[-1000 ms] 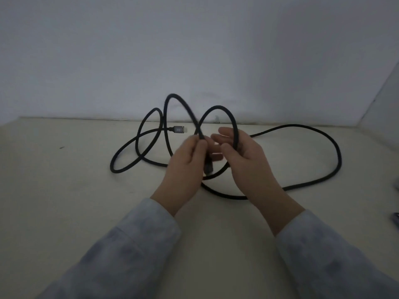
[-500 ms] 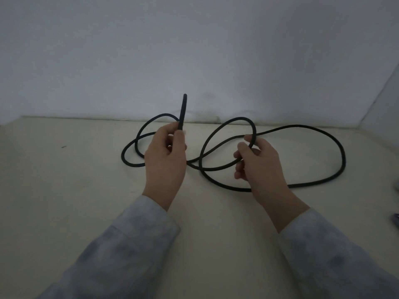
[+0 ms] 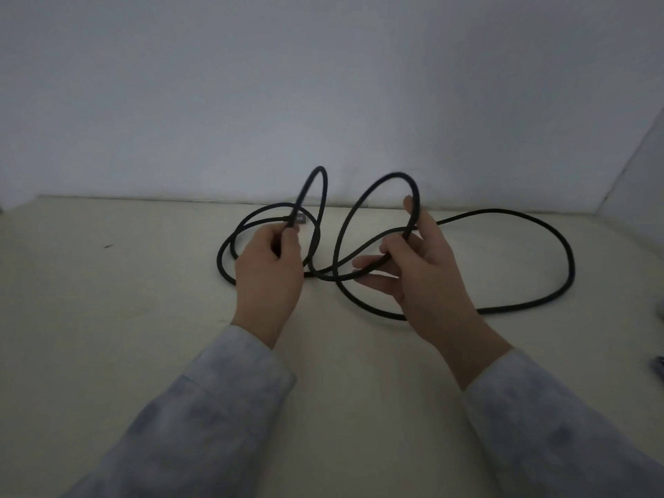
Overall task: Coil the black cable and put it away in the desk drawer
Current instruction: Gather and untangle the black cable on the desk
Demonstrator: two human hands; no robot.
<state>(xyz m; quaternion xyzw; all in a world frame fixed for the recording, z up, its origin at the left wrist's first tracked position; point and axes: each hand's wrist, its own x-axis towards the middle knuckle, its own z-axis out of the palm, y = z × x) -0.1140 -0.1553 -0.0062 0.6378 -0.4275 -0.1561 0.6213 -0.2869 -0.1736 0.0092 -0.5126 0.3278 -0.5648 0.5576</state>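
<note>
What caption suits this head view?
Left hand and right hand each hold a raised loop of black cable over the desk.

Mottled pale blue-grey long sleeves (image 3: 201, 418), bare hands (image 3: 267, 278).

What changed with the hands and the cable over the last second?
The hands, together a second ago, drew apart. The left hand pinches the black cable, with a narrow loop now standing up beside it; the right hand raised a wide loop, fingers spreading. The large loop on the desk at the right stayed put.
</note>
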